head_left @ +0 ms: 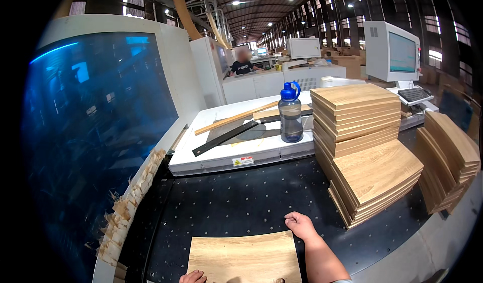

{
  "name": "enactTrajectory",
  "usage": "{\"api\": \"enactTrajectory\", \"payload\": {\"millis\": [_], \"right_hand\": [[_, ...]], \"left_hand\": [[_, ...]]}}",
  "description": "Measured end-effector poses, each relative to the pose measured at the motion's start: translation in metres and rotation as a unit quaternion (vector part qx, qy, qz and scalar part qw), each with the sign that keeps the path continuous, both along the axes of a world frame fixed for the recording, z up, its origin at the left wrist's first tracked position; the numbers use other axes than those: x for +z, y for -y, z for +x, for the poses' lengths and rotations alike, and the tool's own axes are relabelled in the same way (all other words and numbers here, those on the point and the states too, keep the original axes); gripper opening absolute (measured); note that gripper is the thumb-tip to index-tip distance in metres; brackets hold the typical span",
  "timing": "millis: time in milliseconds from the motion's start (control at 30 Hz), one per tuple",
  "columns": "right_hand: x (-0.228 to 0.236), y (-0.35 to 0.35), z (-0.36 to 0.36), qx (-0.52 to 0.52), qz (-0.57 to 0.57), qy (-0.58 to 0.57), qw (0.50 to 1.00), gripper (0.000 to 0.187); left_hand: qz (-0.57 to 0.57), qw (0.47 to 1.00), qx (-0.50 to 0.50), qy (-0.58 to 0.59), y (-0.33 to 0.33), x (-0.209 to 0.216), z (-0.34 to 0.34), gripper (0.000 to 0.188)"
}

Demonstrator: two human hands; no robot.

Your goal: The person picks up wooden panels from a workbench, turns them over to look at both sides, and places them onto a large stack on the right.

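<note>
A flat light wood-grain board [241,255] lies on the black table in front of me, its near edge cut off by the picture. On its near left corner rests my left hand [193,277], fingers laid over the top; the rest of this hand is out of view. My right hand [301,226] is at the board's far right corner, fingers curled inward. What is inside that curl, if anything, is hidden. A small dark round spot shows at the board's near edge, too little of it to name.
Wood-grain boards stand in a tall stepped stack [375,174] on the right, with another stack [448,157] beyond. A blue-lidded bottle [291,117] and a black strip [225,138] sit on the white machine top [188,167]. A blue-windowed machine [100,96] flanks the left. A person [243,64] sits far off.
</note>
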State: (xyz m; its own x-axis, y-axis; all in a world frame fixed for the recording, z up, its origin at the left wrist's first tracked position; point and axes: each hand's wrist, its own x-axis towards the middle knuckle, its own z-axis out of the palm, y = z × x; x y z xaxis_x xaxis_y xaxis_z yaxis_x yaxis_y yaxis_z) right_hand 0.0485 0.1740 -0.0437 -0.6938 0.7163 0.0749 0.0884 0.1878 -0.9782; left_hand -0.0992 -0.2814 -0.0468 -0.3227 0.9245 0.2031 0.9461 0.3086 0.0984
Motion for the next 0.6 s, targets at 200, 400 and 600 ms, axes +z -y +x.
{"api": "enactTrajectory", "payload": {"millis": [200, 400, 600], "right_hand": [[0.003, 0.003, 0.001, -0.011, 0.007, -0.021, 1.000, 0.018], [-0.001, 0.003, 0.000, -0.004, -0.003, -0.018, 1.000, 0.021], [-0.003, -0.002, 0.004, -0.004, -0.010, -0.004, 1.000, 0.019]], "left_hand": [[0.023, 1.000, -0.006, -0.007, -0.002, -0.002, 0.001, 0.048], [0.027, 0.999, -0.026, -0.037, 0.010, -0.018, -0.009, 0.048], [0.132, 0.991, 0.000, 0.010, -0.025, 0.038, 0.024, 0.056]]}}
